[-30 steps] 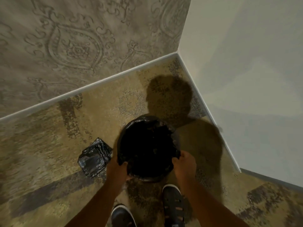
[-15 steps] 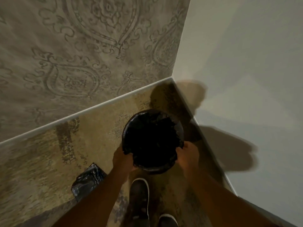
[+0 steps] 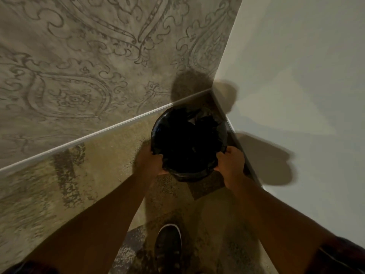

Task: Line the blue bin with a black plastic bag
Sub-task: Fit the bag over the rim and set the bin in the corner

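Note:
A round bin (image 3: 189, 176) sits in the room's corner, close to both walls. A black plastic bag (image 3: 187, 143) fills its opening and folds over the rim, so no blue of the bin shows. My left hand (image 3: 151, 162) grips the bag-covered rim on the near left side. My right hand (image 3: 230, 162) grips the rim on the near right side. Both arms reach forward from the bottom of the view.
A patterned wallpaper wall (image 3: 88, 66) rises on the left and a plain white wall (image 3: 296, 76) on the right, both with a white skirting board. The floor is mottled carpet (image 3: 88, 184). My dark shoe (image 3: 167, 248) stands behind the bin.
The bin has moved forward into the corner with both hands holding its rim. The crumpled black bag on the carpet at the left has passed out of view.

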The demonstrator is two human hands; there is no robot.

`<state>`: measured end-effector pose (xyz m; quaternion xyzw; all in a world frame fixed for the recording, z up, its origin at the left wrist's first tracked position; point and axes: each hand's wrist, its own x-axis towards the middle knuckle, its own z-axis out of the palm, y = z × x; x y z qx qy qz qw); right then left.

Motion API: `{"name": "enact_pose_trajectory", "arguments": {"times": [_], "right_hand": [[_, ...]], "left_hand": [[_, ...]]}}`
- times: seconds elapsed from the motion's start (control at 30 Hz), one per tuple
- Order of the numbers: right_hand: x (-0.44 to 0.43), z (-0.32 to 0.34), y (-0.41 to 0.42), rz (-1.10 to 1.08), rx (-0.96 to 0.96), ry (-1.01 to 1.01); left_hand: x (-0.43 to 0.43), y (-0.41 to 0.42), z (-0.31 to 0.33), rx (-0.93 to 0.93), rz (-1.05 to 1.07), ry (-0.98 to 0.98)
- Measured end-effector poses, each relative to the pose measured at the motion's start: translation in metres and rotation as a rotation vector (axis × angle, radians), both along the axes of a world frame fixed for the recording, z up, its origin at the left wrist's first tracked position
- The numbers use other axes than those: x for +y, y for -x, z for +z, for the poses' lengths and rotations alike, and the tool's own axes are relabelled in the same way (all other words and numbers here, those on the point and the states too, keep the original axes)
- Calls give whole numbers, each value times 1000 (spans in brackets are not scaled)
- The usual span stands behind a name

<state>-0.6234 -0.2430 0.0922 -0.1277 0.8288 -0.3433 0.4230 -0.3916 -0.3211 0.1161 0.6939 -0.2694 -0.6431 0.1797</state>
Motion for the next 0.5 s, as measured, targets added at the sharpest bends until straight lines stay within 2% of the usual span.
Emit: {"name": "enact_pose_trajectory", "arguments": {"times": [0.5], "right_hand": [[-17, -21, 9, 1, -17, -6]], "left_hand": [[-22, 13, -20, -27, -18, -65]]}}
